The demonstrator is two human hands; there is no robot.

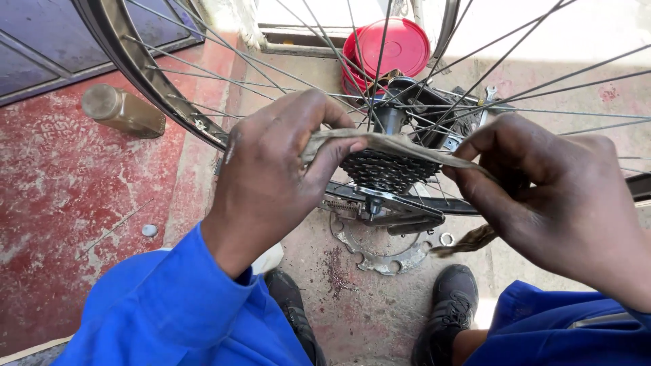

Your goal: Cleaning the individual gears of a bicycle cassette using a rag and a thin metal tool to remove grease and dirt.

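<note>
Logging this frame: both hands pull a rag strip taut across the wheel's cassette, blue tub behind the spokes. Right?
Not quite. The tub behind the spokes is red, not blue; the head view shows it. The rest holds: the left hand and right hand pull the rag strip taut across the cassette.

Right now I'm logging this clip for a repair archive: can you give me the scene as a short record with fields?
left hand: pinches one end of a dirty strip of cloth
right hand: pulls the other end taut
cloth: stretched across the black toothed gear cluster of a spoked bicycle wheel
floor: round red plastic lid, brown plastic bottle lying down, grey metal toothed disc
</note>
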